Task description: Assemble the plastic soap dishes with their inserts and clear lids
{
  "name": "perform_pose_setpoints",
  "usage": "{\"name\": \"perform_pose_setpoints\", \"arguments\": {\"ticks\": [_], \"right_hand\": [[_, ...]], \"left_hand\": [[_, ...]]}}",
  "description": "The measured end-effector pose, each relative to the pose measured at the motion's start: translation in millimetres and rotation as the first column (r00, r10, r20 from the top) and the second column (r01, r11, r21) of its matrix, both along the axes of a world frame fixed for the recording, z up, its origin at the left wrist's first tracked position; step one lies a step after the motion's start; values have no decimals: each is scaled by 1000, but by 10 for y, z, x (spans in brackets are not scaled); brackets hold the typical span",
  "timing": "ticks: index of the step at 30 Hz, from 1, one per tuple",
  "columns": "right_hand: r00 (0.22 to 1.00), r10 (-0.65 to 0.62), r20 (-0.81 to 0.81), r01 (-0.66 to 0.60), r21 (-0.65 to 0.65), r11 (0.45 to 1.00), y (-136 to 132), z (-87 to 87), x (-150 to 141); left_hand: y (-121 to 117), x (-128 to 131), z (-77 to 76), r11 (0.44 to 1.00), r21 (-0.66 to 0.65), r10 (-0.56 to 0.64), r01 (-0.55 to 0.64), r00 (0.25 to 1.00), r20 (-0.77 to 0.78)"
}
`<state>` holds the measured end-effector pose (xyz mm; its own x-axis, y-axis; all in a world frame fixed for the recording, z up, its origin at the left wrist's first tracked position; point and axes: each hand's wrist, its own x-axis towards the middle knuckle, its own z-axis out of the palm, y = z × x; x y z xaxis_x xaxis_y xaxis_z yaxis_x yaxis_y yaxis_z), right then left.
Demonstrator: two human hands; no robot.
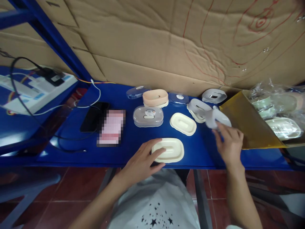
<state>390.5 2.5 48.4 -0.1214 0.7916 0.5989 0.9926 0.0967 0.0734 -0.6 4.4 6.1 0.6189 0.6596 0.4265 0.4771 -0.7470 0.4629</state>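
Observation:
My left hand (145,158) rests with its fingers apart on the left side of a cream oval soap-dish tray (175,152) near the table's front edge. My right hand (228,141) pinches a pale grey oval soap-dish shell (220,118), tilted and just above the table. Behind that shell lies a similar grey shell (199,106) on a cream base. Between my hands sits a second cream tray (183,124). A closed grey soap box with a clear lid (148,117) stands farther left, in front of a peach shell (155,97).
Clear lids (178,98) and another grey shell (213,95) lie along the cardboard wall (143,47). At right is an open carton (250,124) with bagged soap dishes. A pixelated phone (111,127), a dark phone (92,117), cables and a power strip (43,92) occupy the left.

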Motion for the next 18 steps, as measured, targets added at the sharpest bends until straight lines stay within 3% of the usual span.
{"name": "perform_pose_setpoints", "arguments": {"ticks": [2,4,7,10,15,18], "right_hand": [[975,221,-7,-221,-96,970,-224,37,-560],[914,397,-84,-406,-219,887,-416,40,-1078],[857,496,-138,-513,-301,804,-558,-34,-1550],[856,499,-137,-514,-331,791,-561,-160,-1662],[849,492,-192,-528,-299,795,-556,-293,-1599],[778,561,-284,-627,-284,725,-540,-218,-1495]], "left_hand": [[-14,-3,-4,998,-47,36,-34,998,47],[-24,-8,-6,995,-80,67,-60,994,88],[-17,-17,-13,996,-61,63,-58,994,93],[10,-20,-30,1000,-16,6,-5,999,38],[33,-8,-56,1000,-2,-19,19,999,-47],[30,0,-47,1000,8,-8,8,998,-55]]}}
